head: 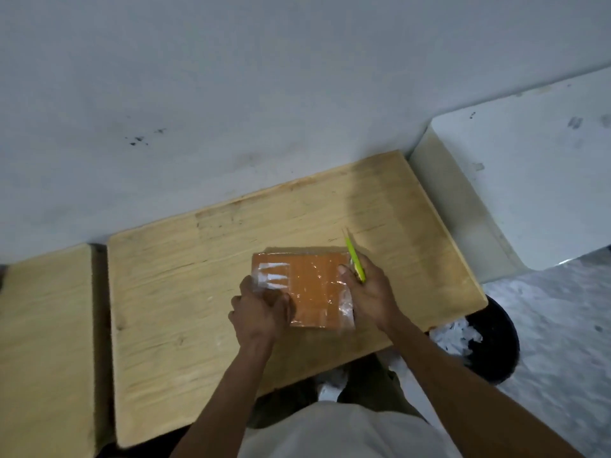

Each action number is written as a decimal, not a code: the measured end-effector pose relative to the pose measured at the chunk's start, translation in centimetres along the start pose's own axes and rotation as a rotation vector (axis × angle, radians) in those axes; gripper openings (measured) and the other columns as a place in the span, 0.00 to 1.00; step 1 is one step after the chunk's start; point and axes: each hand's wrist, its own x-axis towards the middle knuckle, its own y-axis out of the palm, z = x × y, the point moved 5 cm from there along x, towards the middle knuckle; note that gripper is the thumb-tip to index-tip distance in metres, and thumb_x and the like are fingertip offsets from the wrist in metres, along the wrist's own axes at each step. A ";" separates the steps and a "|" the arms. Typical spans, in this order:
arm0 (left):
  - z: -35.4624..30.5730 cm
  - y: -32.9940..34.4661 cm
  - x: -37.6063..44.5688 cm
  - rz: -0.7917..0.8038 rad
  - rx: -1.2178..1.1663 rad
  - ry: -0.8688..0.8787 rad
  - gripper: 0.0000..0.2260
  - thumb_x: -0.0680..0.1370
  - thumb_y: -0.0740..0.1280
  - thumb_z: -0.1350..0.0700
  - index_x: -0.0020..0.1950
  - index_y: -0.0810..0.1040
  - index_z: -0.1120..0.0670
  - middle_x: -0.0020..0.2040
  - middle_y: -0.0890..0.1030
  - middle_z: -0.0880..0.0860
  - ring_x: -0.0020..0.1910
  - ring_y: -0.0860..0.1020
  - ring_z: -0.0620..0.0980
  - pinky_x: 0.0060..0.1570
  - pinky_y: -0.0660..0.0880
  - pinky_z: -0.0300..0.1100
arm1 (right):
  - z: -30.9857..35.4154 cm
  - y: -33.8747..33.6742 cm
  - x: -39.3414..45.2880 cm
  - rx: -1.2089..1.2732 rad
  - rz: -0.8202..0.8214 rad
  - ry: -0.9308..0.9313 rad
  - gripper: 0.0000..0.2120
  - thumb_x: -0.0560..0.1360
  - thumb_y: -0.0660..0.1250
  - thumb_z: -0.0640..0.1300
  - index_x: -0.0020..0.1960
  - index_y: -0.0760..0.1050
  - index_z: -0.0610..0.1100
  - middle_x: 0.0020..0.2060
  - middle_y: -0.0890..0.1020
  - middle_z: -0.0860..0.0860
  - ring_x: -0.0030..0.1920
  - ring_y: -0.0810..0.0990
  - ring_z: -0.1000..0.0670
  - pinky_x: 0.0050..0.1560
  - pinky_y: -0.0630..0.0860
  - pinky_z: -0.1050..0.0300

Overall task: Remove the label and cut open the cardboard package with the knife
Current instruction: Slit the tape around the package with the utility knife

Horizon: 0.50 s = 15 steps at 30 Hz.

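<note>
A flat brown cardboard package (314, 289) wrapped in shiny clear tape lies on the wooden table (198, 292). White label remnants (272, 276) show at its upper left corner. My left hand (261, 309) rests on the package's left edge, fingers curled on clear plastic there. At the right edge my right hand (370, 292) holds a yellow-green knife (355, 259), its blade pointing up and away past the package's far right corner.
A second wooden table (43, 342) stands to the left with a narrow gap between. A white wall runs behind. A black bin (496, 342) holding white scraps sits on the floor right of the table. A white ledge (512, 193) juts out at right.
</note>
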 end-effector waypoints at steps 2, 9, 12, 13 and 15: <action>0.2 0.7 -0.7 -0.017 -0.051 -0.079 0.33 0.67 0.73 0.49 0.69 0.65 0.49 0.56 0.78 0.60 0.53 0.78 0.64 0.55 0.77 0.58 | 0.9 -0.3 2.2 -0.036 0.085 -0.021 0.22 0.78 0.67 0.51 0.71 0.70 0.52 0.51 0.81 0.53 0.50 0.80 0.54 0.45 0.73 0.65; -0.6 1.9 -2.3 -0.080 -0.082 -0.200 0.31 0.73 0.70 0.47 0.73 0.61 0.48 0.59 0.74 0.61 0.56 0.76 0.65 0.53 0.77 0.59 | 1.2 -0.2 6.5 -0.086 0.226 -0.021 0.23 0.76 0.70 0.49 0.70 0.72 0.52 0.50 0.82 0.50 0.45 0.80 0.52 0.45 0.77 0.59; -1.1 2.1 -2.8 -0.106 -0.053 -0.200 0.29 0.75 0.66 0.46 0.74 0.60 0.47 0.61 0.72 0.61 0.59 0.74 0.65 0.53 0.75 0.58 | 0.8 -0.3 6.6 -0.123 0.248 -0.030 0.22 0.77 0.69 0.50 0.70 0.71 0.52 0.48 0.83 0.50 0.43 0.81 0.52 0.43 0.78 0.58; -1.2 2.2 -2.8 -0.111 -0.044 -0.196 0.30 0.75 0.66 0.46 0.74 0.58 0.47 0.63 0.71 0.61 0.61 0.73 0.65 0.54 0.75 0.59 | 0.8 -0.4 6.5 -0.127 0.252 -0.035 0.23 0.77 0.68 0.51 0.71 0.71 0.53 0.49 0.83 0.50 0.45 0.82 0.52 0.45 0.79 0.56; -1.8 2.4 -2.9 -0.117 -0.011 -0.177 0.34 0.74 0.67 0.45 0.76 0.54 0.45 0.71 0.66 0.61 0.67 0.68 0.64 0.59 0.72 0.61 | 0.9 -0.7 6.1 -0.114 0.244 -0.036 0.25 0.77 0.67 0.54 0.73 0.67 0.55 0.53 0.82 0.52 0.49 0.83 0.51 0.49 0.81 0.53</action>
